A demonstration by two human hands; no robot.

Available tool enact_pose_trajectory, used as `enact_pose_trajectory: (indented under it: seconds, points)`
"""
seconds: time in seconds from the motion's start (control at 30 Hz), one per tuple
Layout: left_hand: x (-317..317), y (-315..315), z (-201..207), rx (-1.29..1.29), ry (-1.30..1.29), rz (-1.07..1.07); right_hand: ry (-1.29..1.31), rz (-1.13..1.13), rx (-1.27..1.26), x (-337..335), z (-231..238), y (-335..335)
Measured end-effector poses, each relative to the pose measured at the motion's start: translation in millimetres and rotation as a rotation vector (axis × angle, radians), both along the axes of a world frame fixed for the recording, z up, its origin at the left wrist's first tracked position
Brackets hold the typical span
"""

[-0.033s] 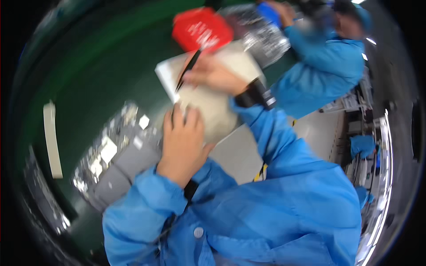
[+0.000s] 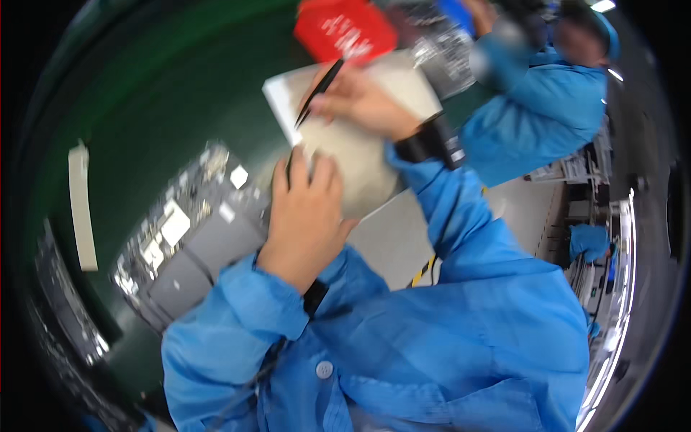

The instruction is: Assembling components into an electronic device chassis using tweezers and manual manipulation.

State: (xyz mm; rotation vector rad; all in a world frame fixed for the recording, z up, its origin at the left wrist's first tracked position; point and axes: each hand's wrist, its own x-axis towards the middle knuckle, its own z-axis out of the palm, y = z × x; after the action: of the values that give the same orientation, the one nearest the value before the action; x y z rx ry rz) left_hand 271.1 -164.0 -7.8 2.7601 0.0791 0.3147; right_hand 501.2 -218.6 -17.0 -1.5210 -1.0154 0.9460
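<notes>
My right hand (image 2: 360,104) is closed around black tweezers (image 2: 320,93), whose tip points down and left toward the white near-left edge of a beige board (image 2: 367,165). Over that board's lower left lies my left hand (image 2: 308,216), palm down, fingers stretched and thumb apart. Its fingertips rest close to the board's white edge, below the tweezers' tip. Whether a small part sits under those fingertips cannot be made out. Left of this hand is a grey tray or case (image 2: 216,252) with shiny metallic pieces and small white squares on it.
A red tray or bag (image 2: 345,32) with white bits lies beyond the board. Crinkled clear packaging (image 2: 446,61) is beside a co-worker in a blue sleeve (image 2: 518,133). On the green table (image 2: 165,101), at left, are a pale strip (image 2: 83,209) and a dark strip with shiny parts (image 2: 68,295).
The whole scene sits slightly higher and, around the board, farther right in the picture. My right hand still holds the tweezers, and my left hand keeps its place on the board.
</notes>
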Motion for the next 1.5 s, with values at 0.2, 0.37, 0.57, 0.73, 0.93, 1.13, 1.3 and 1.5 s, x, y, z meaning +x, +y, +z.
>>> enact_pose_trajectory:
  seconds: [0.2, 0.37, 0.57, 0.73, 0.93, 1.13, 1.3, 1.5]
  points:
    - [8.6, 3.7, -1.1, -0.025, 0.102, 0.027, 0.077, 0.037, 0.059, 5.9, -9.8, 5.8]
    - [2.8, 5.3, 10.2, -0.031, 0.218, 0.052, 0.134, 0.043, 0.122, -1.6, -16.8, 12.8]
    - [5.8, 0.2, 2.8, 0.038, 0.231, 0.061, 0.176, 0.089, 0.128, -0.9, -16.7, 6.3]
    - [7.7, 2.3, 7.9, 0.035, 0.250, 0.066, 0.161, 0.053, 0.066, -4.3, -10.5, 6.5]
    - [10.8, 0.3, 7.9, 0.046, 0.250, 0.073, 0.243, 0.064, 0.033, -0.9, -3.4, 6.2]
    - [11.0, 1.3, 8.8, 0.034, 0.269, 0.065, 0.226, 0.058, 0.081, -2.9, -13.2, 5.1]
    - [10.9, 1.9, 11.3, 0.036, 0.275, 0.071, 0.326, 0.108, 0.100, 1.4, -7.1, 12.4]
    - [12.7, 1.8, 9.2, 0.050, 0.283, 0.067, 0.352, 0.134, 0.162, 3.7, -25.2, 13.2]
